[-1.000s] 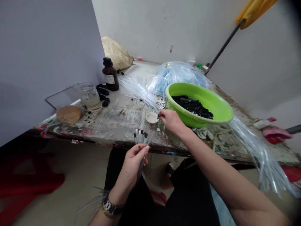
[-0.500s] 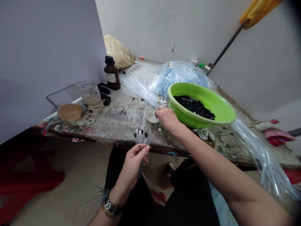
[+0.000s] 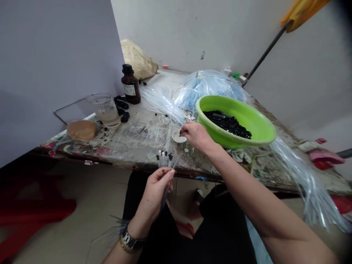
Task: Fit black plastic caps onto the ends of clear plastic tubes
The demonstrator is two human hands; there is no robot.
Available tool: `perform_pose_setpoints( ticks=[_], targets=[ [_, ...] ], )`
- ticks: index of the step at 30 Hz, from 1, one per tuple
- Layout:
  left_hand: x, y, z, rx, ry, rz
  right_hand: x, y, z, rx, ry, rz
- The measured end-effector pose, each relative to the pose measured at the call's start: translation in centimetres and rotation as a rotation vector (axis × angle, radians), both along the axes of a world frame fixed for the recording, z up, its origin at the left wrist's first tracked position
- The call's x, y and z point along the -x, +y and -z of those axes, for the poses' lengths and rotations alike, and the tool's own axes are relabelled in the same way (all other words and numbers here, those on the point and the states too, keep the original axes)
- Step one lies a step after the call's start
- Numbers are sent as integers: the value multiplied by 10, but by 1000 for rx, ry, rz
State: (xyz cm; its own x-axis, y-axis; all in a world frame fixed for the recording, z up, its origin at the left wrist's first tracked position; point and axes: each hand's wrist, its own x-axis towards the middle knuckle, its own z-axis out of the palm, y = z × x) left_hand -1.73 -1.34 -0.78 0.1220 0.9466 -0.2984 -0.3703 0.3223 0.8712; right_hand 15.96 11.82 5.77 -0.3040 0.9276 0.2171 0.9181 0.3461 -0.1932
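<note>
Pinching tubes (image 3: pixel 164 161) w/ L grip (image 3: pixel 155 187) & dark pc (image 3: pixel 180 134) w/ R grip (image 3: pixel 197 136) by white dish (image 3: pixel 178 140), could drop pc if held too loosely.

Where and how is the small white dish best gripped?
Probably by the rim of the dish, pinched on its left side and approached from the left: it is shallow and round, and the right hand is at its right side, with the basin beyond.

Thin tubes (image 3: pixel 164 160), many tipped black or white, fan above the left hand (image 3: pixel 155 189); right hand (image 3: pixel 195 135) pinches a dark piece (image 3: pixel 180 134).
</note>
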Motion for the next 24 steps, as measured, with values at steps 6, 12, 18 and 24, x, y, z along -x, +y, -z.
perform_pose_setpoints(
  ticks=[6,12,18,24],
  targets=[
    [-2,1,0,-2,14,9,-3,-11,-7,-222,211,-9],
    [-1,0,1,-17,3,11,-2,-30,0,-107,99,-36],
    [-1,-4,-3,-12,-1,38,-15,-65,-12,3,594,-49],
    [-5,-7,-12,-19,30,105,-23,-106,-19,184,692,-25]
  ],
)
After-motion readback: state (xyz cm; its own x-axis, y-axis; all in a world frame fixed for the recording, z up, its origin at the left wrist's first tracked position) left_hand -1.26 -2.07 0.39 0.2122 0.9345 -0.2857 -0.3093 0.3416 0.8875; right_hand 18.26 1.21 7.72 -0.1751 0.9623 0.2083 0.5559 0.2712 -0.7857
